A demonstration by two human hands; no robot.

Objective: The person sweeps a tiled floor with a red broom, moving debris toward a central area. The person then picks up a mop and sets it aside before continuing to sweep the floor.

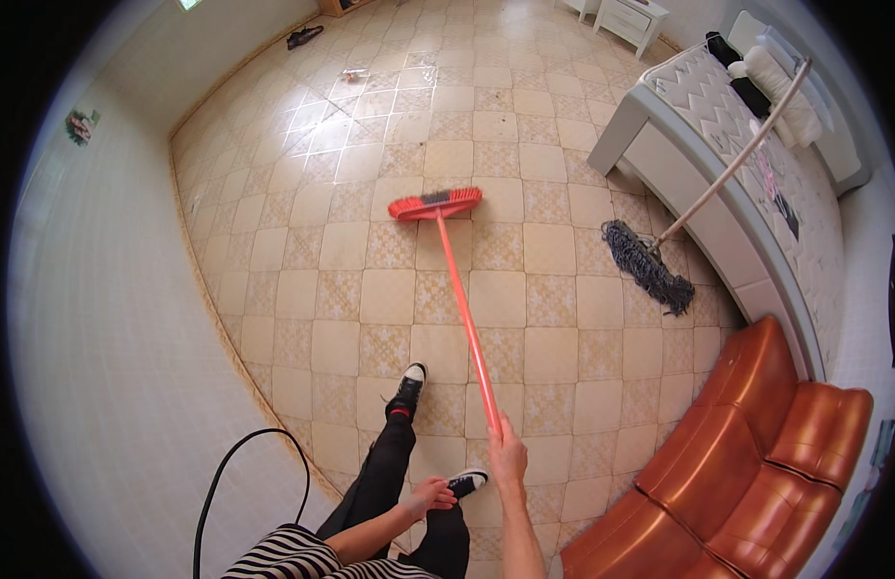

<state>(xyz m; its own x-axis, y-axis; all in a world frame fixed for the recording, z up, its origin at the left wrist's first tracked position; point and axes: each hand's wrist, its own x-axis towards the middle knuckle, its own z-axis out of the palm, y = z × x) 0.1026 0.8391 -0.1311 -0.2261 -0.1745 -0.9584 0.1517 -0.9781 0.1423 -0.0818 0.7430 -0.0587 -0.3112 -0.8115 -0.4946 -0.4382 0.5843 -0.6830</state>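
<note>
My right hand (508, 454) grips the upper part of a red broom handle (465, 311). The handle slants away from me to a red broom head (434, 205), which has red and dark bristles and is out on the tiled floor (389, 297). My left hand (436, 495) holds nothing; it hovers in front of my legs with fingers loosely extended, away from the broom. Below it, my feet in black-and-white sneakers (407, 391) stand on the tiles, one ahead of the other.
On the right, a grey string mop (647, 269) leans against a bed frame (715, 195) with a bare mattress (715, 108). An orange-brown leather sofa (737, 463) fills the lower right. Ahead lie a small wrapper (355, 74) and dark shoes (304, 37). A white wall (122, 289) bounds the left.
</note>
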